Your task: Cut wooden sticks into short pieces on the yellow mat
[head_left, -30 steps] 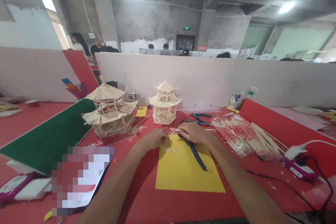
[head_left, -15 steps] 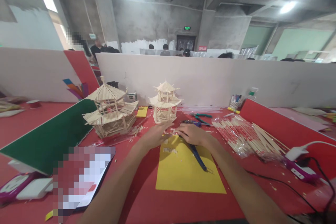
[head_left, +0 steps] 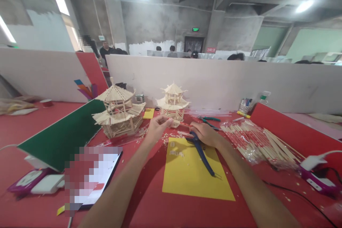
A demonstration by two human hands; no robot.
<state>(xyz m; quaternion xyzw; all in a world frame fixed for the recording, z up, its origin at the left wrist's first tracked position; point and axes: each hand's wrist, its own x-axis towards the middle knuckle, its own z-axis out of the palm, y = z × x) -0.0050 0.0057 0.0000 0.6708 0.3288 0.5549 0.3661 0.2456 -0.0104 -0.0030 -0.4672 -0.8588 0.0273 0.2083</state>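
Observation:
In the head view, my left hand [head_left: 159, 127] pinches the pale end of a thin wooden chopstick [head_left: 179, 123] with a reddish part toward the right. My right hand [head_left: 205, 133] is closed round the chopstick's other end. A blue-handled cutting tool [head_left: 203, 155] lies slanted under my right hand, its dark head by the fingers; whether the hand also grips it I cannot tell. Below is a yellow sheet [head_left: 196, 185] with short cut stick pieces [head_left: 176, 153] on it. Just behind my hands stands a small stick pagoda [head_left: 173, 101].
A larger stick pagoda [head_left: 119, 114] stands at left. Bagged chopsticks [head_left: 247, 137] lie at right, with green-handled pliers [head_left: 211, 118] behind. A tablet-like screen [head_left: 98, 181] and purple power strips [head_left: 315, 181] flank my arms. Stick crumbs litter the red table [head_left: 149, 203].
My hands have lifted from the sheet's top edge and now hold a chopstick between them. My left hand's fingers have gone from stretched to pinching. The view has shifted slightly left.

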